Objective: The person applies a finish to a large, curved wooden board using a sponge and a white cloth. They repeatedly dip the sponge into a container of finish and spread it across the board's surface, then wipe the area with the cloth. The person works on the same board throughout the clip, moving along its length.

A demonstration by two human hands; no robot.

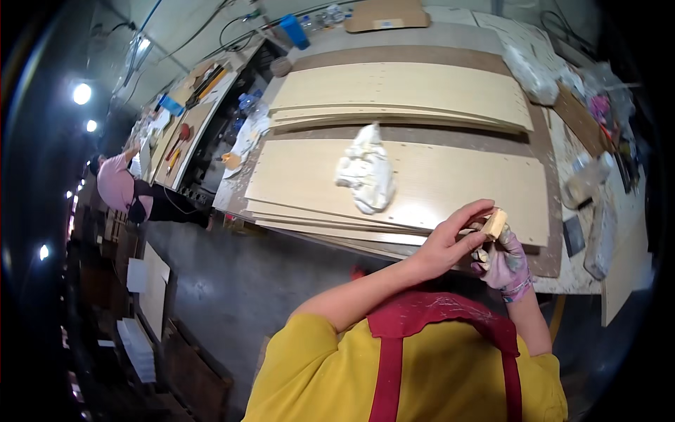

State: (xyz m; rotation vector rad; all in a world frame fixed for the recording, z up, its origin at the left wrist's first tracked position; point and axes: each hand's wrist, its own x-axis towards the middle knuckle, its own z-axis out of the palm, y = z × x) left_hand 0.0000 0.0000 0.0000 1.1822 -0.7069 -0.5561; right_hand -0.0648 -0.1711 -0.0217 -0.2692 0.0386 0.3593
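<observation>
My bare left hand (448, 245) pinches a small pale yellow block (496, 224), which looks like wood, between thumb and fingers. My right hand (510, 266), in a stained pink and white glove, is closed around the block's lower end; some of its fingers are hidden behind the left hand. Both hands are over the front right edge of the near stack of pale wood panels (450, 176). A crumpled white cloth (367, 172) lies on that stack, left of my hands.
Another stack of pale panels (401, 84) lies farther back on the table. Plastic bottles (589, 179), clear plastic bags (531, 74) and a brown board (582, 119) crowd the right side. A blue container (294, 32) stands at the back left. Another person (116, 183) stands at a far-left bench.
</observation>
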